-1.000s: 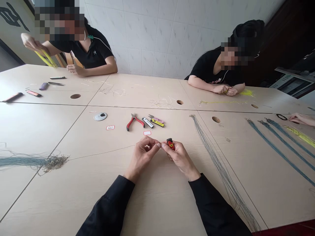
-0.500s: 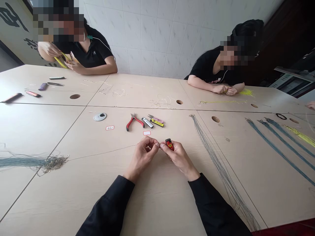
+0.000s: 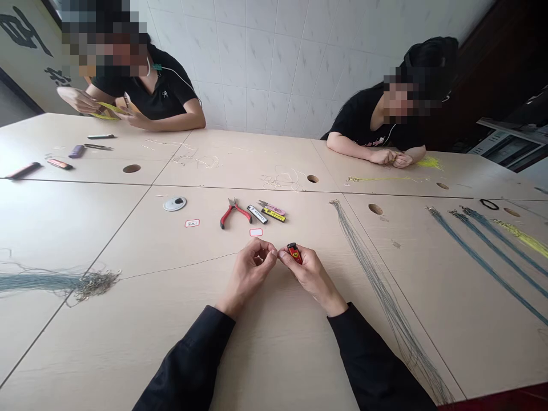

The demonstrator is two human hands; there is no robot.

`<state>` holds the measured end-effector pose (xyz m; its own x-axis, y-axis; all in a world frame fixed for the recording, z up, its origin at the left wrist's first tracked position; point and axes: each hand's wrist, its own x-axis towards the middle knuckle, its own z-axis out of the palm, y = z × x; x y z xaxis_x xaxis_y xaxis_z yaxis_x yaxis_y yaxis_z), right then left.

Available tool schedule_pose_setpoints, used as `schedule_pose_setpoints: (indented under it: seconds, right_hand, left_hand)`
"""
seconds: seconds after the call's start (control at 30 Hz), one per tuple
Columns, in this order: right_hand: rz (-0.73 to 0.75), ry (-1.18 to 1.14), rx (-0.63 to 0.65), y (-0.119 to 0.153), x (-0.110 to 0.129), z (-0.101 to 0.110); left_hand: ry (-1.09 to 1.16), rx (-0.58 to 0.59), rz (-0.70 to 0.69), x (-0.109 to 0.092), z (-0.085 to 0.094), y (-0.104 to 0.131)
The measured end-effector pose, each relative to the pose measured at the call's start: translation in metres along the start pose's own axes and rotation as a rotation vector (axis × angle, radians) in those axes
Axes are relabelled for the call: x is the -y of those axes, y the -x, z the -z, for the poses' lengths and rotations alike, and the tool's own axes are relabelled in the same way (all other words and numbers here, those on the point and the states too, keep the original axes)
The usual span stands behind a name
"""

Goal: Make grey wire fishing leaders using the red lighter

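A thin dark cord (image 3: 184,266) runs from the metal-tipped end of a blue-grey cord bundle (image 3: 96,284) at the left to my left hand (image 3: 252,271), whose thumb and forefinger pinch its end. Close beside it, fingertips nearly touching, my right hand (image 3: 314,277) holds a red lighter (image 3: 294,253) with a black top, its thumb and forefinger pressed together. Whatever small piece lies between the fingertips is too small to make out. Another bundle of grey cords (image 3: 377,274) stretches along the table to the right of my right hand.
Beyond my hands lie red-handled pliers (image 3: 235,213), a white lighter (image 3: 257,214), a yellow lighter (image 3: 274,214), small snips and a round metal disc (image 3: 174,204). More blue cord bundles (image 3: 492,260) are at the right. Two people sit across the table (image 3: 282,342), handling yellow cords.
The person at the far left has lowered and shifted the yellow strands slightly to the left. My hands hold nearly the same pose, with the red lighter tilted slightly differently.
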<state>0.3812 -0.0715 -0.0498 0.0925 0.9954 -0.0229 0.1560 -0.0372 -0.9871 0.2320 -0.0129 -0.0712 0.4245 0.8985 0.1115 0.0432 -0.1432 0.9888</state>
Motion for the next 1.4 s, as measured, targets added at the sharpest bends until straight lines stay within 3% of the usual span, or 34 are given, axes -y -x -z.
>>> schedule_pose_setpoints:
  seconds: [0.4,0.6,1.0,1.2,1.4]
  right_hand:
    - [0.001,0.109,-0.031,0.001,-0.004,0.0]
    - [0.02,0.275,-0.104,-0.001,-0.008,0.001]
    - [-0.002,0.318,-0.079,-0.003,-0.012,0.0]
    - [-0.012,0.224,-0.219,-0.003,-0.013,0.0]
    - [0.01,0.427,-0.321,-0.004,-0.01,0.004]
  left_hand:
    - [-0.009,0.017,0.015,-0.005,-0.001,0.002]
    - [-0.046,0.014,0.002,-0.003,-0.001,0.001]
    - [-0.096,0.052,-0.028,-0.007,0.0,0.002]
    - [-0.076,0.011,-0.015,-0.008,-0.001,0.002]
    - [-0.042,-0.016,-0.014,-0.004,-0.002,0.001]
